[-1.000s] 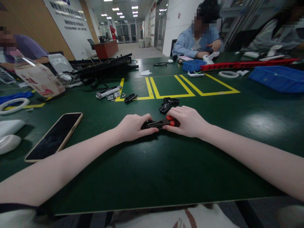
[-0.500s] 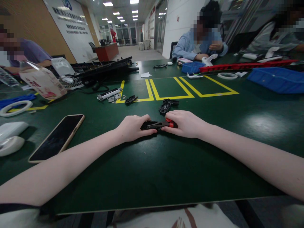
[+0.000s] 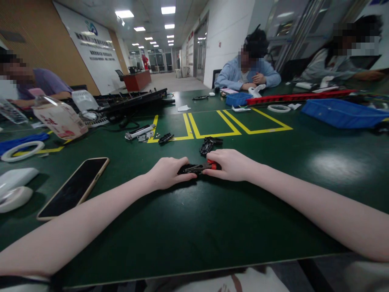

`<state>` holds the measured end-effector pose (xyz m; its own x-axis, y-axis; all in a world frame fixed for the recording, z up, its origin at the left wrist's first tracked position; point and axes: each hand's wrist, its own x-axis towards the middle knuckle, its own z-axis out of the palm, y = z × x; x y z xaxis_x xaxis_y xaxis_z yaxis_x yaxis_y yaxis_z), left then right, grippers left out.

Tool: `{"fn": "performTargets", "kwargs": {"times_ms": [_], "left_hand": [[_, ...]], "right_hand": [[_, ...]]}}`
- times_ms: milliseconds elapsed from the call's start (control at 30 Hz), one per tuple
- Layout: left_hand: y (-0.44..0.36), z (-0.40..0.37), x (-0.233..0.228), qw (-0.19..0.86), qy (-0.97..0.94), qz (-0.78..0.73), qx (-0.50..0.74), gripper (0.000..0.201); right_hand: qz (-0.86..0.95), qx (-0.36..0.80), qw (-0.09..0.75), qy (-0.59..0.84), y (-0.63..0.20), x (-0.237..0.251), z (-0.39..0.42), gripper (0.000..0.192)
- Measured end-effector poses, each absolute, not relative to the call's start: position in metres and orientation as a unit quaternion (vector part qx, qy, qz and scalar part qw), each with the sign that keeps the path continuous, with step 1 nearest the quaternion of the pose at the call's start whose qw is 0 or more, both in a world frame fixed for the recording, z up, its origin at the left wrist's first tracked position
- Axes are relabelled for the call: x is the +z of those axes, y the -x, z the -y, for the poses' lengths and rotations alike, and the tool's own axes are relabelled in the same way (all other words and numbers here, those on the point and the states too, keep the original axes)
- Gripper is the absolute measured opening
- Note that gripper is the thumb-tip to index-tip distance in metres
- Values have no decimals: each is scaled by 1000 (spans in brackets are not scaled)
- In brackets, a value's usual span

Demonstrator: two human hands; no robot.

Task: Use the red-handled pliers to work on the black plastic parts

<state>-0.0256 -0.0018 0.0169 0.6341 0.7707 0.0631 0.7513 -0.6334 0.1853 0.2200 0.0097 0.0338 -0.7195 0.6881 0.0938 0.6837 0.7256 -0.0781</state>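
Just above the green table, my left hand (image 3: 168, 172) is closed around a small black plastic part (image 3: 189, 168), whose far end is hidden by the fingers. My right hand (image 3: 229, 165) grips the red handles of a pair of pliers (image 3: 204, 166). The pliers' dark jaws point left and meet the black part. Beyond my right hand lies a cluster of black plastic pieces (image 3: 208, 145). Another small black piece (image 3: 165, 138) rests farther left, on the yellow tape.
A phone (image 3: 74, 186) and white mouse (image 3: 16, 198) lie at left, near a tape roll (image 3: 22, 151) and bottle (image 3: 59, 117). Metal parts (image 3: 140, 132) and a black frame (image 3: 136, 103) sit farther back. A blue tray (image 3: 343, 113) stands right. People sit across the table.
The camera view has tilted up slightly, so the table things appear lower. Both hands keep their hold on the black part and the pliers, with little other movement.
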Motion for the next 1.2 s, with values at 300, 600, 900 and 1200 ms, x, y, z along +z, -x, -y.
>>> {"fn": "performTargets", "kwargs": {"times_ms": [300,600,900,1200], "left_hand": [[26,2,14,82,-908,-403,80,48],[24,1,15,46,-911,-407,47,47],[24,3,14,50,-911,-405,63,46],[24,2,12,101,-890,-430,112,39]], "right_hand": [[926,16,59,372,-224,33,-5,44],[926,-36,89,365,-223,24,0,38],[923,-68,105,364,-223,21,3,39],[916,13,55,398,-219,34,4,42]]}}
